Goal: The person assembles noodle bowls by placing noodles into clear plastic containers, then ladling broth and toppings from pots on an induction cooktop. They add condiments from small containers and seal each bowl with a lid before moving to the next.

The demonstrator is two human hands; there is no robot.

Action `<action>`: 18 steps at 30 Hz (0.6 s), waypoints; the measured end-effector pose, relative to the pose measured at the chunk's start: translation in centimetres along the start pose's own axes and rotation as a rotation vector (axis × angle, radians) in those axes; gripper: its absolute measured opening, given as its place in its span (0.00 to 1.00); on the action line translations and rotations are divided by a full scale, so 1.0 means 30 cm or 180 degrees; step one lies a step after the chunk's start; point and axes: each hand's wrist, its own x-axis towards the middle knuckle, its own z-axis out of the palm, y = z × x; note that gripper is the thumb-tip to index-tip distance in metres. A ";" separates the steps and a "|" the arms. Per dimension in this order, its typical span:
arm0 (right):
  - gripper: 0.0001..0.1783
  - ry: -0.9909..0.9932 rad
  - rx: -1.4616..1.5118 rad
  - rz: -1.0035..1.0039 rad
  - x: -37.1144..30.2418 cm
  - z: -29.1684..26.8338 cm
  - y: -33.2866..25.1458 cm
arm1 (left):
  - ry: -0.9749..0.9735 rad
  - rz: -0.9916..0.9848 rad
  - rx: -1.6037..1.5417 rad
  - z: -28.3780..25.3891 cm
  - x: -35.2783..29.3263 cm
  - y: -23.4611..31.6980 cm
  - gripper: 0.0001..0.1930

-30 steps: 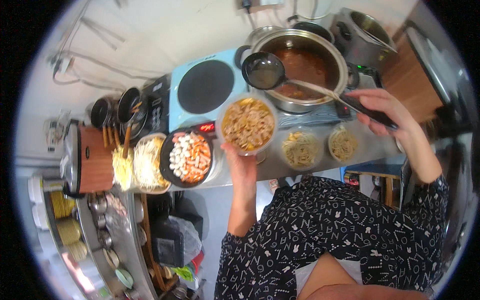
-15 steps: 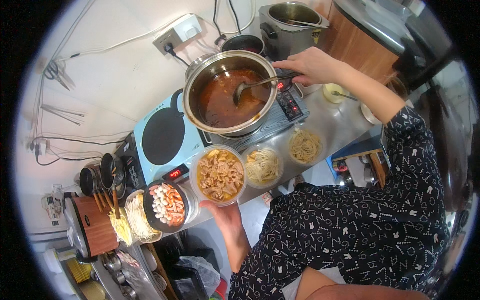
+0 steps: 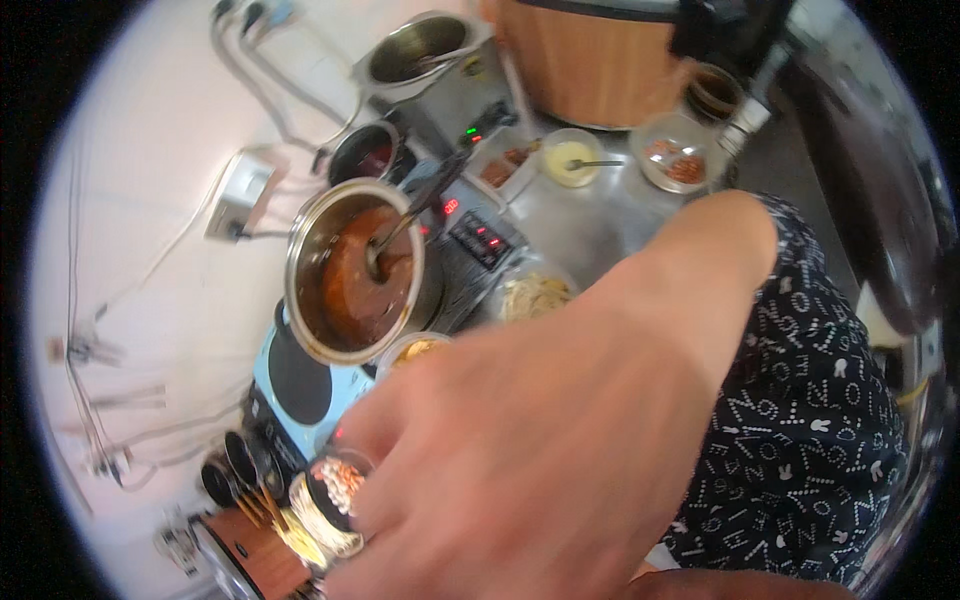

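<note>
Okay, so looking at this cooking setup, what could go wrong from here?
The ladle leans over the rim of the pot with no hand on it, so it might slide in or tip out. The panel beside the pot is lit, so the broth may be hot enough to scald. The right hand blocks much of the view, partly hiding the noodles, which could get bumped.

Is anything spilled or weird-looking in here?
I see nothing spilled or broken. The odd part is the right hand: it's blurry and looks huge, probably from being so close up, and it hides some of the counter. The ladle just sits in the pot.
</note>
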 end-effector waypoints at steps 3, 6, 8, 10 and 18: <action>0.08 0.0223 0.0022 -0.0319 0.009 -0.007 -0.028 | -0.0192 -0.0157 -0.0008 0.042 0.026 -0.051 0.50; 0.08 0.0362 -0.0054 -0.0429 -0.073 0.033 -0.039 | -0.0320 -0.0316 -0.0084 0.080 0.069 -0.085 0.50; 0.15 0.0554 -0.0285 -0.0306 -0.190 0.093 0.006 | -0.0375 -0.0392 -0.0101 0.102 0.098 -0.080 0.50; 0.11 0.0993 0.0011 0.0836 -0.383 0.126 0.037 | -0.0453 -0.0429 -0.0112 0.118 0.122 -0.062 0.51; 0.24 0.4884 0.1124 0.5410 -1.104 0.083 0.267 | -0.0631 -0.0711 0.0291 0.183 0.228 -0.048 0.52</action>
